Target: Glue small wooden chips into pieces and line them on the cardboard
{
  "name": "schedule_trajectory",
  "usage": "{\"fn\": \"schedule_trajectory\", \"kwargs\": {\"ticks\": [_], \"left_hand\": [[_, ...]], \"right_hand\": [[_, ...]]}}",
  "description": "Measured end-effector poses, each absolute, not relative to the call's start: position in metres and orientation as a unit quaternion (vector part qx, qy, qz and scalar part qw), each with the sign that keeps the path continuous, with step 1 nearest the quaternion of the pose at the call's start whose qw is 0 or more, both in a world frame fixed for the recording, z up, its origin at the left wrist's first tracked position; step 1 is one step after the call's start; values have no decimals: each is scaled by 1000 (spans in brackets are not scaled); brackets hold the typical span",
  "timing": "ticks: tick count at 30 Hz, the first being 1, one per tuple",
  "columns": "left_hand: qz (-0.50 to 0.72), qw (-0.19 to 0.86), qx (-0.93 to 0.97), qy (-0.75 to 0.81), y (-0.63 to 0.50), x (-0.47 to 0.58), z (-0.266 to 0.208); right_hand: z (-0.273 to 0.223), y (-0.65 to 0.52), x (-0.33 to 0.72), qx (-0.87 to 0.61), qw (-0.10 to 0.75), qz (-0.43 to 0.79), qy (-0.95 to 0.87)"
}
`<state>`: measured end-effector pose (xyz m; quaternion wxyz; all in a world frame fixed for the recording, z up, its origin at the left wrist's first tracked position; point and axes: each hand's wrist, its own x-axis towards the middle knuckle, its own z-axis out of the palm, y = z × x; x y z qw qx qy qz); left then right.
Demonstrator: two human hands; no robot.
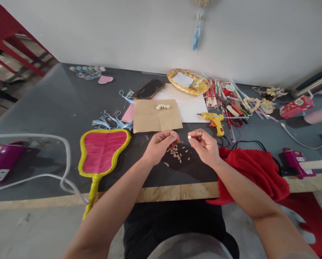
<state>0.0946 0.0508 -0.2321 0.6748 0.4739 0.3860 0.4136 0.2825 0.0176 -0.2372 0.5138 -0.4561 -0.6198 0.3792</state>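
Observation:
My right hand (206, 148) pinches a small pale wooden piece (189, 137) between thumb and finger. Facing it across a short gap, my left hand (159, 144) has its fingers and thumb pressed together; whatever they may hold is hidden. Below the hands, several loose small wooden pieces (175, 154) lie scattered on the dark tabletop. Beyond them rests a sheet of brown paper (150, 120), bearing a short curved row of joined pale pieces (162, 107). A yellow glue gun (214, 120) lies just past my right hand.
Left is a pink fan with yellow edging (105, 153); blue tassels (112, 122) lie behind it. A phone (149, 89) and wicker basket (201, 86) are at the back. Packaged sticks, pliers and red thread (228, 90) crowd the right. A red cloth (254, 171) overhangs the front edge.

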Motion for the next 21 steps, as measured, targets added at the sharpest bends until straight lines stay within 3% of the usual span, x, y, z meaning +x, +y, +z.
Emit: {"fn": "schedule_trajectory", "kwargs": {"ticks": [9, 21], "left_hand": [[404, 660, 506, 381, 51, 95, -233], [390, 717, 462, 349, 49, 95, -236]], "right_hand": [[-240, 18, 282, -441, 514, 366, -638], [-238, 18, 282, -423, 516, 328, -669]]}}
